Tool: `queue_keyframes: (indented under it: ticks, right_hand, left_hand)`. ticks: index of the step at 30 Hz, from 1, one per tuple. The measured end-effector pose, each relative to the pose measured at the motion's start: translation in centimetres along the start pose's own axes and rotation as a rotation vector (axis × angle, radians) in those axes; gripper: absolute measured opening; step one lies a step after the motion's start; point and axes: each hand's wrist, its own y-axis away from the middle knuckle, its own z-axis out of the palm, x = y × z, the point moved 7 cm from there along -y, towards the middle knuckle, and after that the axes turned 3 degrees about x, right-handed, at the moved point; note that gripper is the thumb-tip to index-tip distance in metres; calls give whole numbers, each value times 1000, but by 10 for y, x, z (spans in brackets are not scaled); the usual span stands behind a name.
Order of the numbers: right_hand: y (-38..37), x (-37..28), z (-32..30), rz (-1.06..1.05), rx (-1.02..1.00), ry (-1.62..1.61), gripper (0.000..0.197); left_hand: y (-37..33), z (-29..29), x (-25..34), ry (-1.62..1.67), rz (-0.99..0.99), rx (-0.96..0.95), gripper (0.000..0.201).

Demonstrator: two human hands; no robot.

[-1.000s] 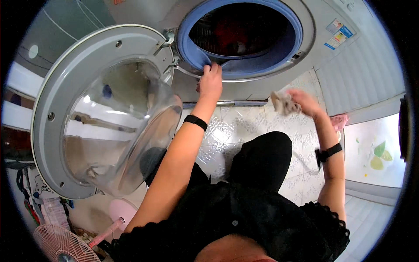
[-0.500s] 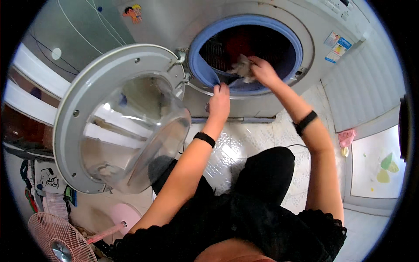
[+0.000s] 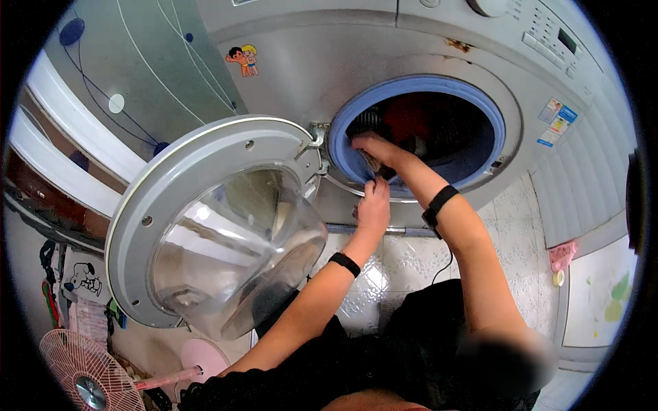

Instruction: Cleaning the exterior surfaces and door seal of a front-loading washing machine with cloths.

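Observation:
My left hand (image 3: 373,209) is closed at the lower lip of the blue rubber door gasket (image 3: 439,83), pinching its edge. Bunched in my right hand (image 3: 380,151) is a greyish-brown cloth (image 3: 373,164), pressed against the gasket's lower left inside, just above my left hand. The right fingertips are partly hidden inside the opening. Around both hands is the round mouth of a silver front-loading washing machine (image 3: 295,75). Its door (image 3: 130,233), with a clear bowl-shaped glass, hangs wide to the left. Something dark red (image 3: 411,116) shows dimly in the drum.
A pink fan (image 3: 89,390) stands at lower left. The open door fills the space beside my left forearm. A black cord (image 3: 445,268) lies on the tiled floor (image 3: 510,240). At right are a white ribbed panel (image 3: 576,185) and a pink cloth (image 3: 563,255).
My right hand has moved with the cloth from the opening's lower right side to the gasket's left side. My left hand keeps its grip on the gasket. The view has shifted upward.

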Motion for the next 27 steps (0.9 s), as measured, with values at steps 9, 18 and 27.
queue_keyframes:
  ticks: [9, 18, 27]
  right_hand:
    - [16, -57, -57, 79, 265, -474, 40]
    - [28, -84, -102, -239, 728, -1365, 42]
    - [90, -72, -166, -592, 885, -2235, 22]
  left_hand:
    - [-5, 7, 31, -54, 70, -62, 49]
    - [4, 33, 0, 403, -89, -77, 47]
    - [-16, 3, 22, 9, 180, -36, 33]
